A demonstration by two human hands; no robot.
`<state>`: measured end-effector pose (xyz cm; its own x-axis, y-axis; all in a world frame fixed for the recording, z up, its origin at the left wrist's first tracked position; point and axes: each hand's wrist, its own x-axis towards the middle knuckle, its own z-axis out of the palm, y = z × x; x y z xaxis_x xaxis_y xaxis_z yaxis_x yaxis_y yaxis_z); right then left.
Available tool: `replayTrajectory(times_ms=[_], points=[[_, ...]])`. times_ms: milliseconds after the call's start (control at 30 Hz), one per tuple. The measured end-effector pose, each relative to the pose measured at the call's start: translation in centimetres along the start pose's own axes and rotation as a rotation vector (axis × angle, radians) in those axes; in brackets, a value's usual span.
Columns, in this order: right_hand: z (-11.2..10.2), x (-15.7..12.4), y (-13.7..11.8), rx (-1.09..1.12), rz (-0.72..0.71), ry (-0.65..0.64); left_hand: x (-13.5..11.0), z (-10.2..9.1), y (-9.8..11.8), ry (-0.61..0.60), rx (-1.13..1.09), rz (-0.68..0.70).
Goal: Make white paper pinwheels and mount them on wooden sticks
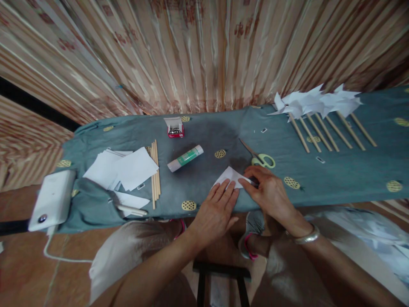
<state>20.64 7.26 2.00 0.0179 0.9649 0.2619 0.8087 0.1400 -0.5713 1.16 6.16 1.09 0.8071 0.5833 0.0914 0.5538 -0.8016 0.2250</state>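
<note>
A folded piece of white paper (229,174), roughly triangular, lies near the front edge of the cloth-covered table. My left hand (215,209) rests flat on it, fingers stretched out. At the paper's right corner, my right hand (268,189) has its thumb and curled fingers closed on the edge; something dark shows under those fingers, too hidden to name. Just beyond the right hand lie scissors (262,160) with pale green handles, their blades pointing away to the left. A green and white glue stick (185,158) lies left of the paper.
White paper sheets (137,168) and thin wooden sticks (155,175) lie to the left, near a white power bank (53,200) with a cable. A small red box (175,129) of metal pins stands open at the back. Several paper pinwheels (319,104) on sticks lie at right.
</note>
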Motion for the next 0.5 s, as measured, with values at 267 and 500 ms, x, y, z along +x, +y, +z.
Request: replayTrajectory(times_ms=[267, 500], points=[[0.31, -1.07, -0.10, -0.043, -0.046, 0.038, -0.10, 0.43, -0.04, 0.019, 0.027, 0.004], [0.63, -0.80, -0.02, -0.026, -0.032, 0.045, 0.00, 0.52, -0.11, 0.005, 0.045, 0.002]])
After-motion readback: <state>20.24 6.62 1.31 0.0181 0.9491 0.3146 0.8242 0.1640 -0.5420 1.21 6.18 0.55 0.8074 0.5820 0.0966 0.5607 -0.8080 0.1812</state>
